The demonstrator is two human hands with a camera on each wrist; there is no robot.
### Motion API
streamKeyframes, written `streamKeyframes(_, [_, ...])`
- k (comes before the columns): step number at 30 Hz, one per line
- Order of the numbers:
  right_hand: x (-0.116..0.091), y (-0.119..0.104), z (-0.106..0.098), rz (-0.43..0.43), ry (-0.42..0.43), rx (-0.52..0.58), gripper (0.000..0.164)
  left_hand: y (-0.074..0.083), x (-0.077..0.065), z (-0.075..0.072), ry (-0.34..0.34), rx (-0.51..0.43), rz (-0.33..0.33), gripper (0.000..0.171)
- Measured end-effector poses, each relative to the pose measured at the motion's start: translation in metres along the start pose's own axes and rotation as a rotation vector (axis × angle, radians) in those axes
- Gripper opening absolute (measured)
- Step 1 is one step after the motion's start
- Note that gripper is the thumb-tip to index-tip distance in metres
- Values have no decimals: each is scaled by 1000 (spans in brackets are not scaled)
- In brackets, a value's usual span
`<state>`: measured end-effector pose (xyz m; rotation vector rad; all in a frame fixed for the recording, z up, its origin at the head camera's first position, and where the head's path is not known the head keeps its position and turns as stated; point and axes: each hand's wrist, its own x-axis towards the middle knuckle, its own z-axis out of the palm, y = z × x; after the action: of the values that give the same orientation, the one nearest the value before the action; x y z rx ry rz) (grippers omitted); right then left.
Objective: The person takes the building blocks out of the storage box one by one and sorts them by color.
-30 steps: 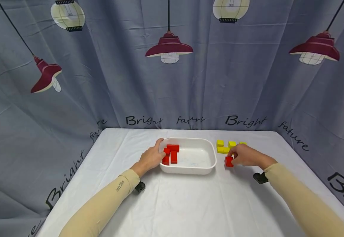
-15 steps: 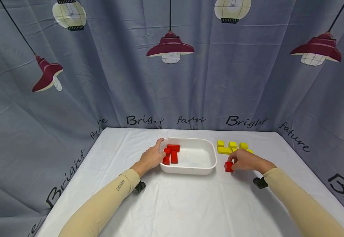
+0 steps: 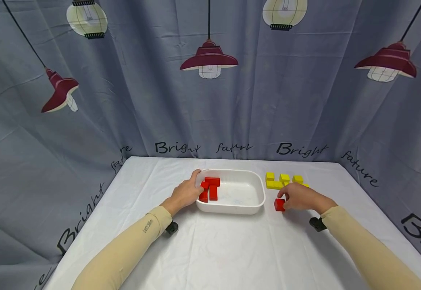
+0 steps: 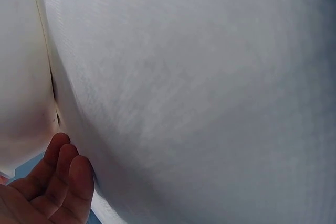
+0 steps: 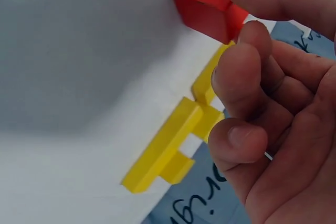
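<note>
- Grey curtain behind a white cloth; folds could catch a sliding block.
- Hands apart. Left hand pinches the left wall of white tray; uneven pull could tip it.
- Right hand: thumb on red block, right of tray. Can't tell if index opposes; one-sided contact could spin it.
- Yellow blocks sit just beyond; knuckles could knock them.
</note>
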<state>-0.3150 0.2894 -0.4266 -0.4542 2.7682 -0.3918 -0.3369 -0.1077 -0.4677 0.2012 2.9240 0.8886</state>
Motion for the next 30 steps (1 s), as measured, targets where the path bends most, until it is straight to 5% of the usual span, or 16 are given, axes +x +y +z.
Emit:
streamKeyframes(9, [-4, -19, -14, 2, -2, -105, 25, 0, 0, 1, -5, 3, -10, 71])
streamKeyframes(30, [8, -85, -35, -182, 90, -175, 6, -2, 1, 1, 2, 0, -20, 70])
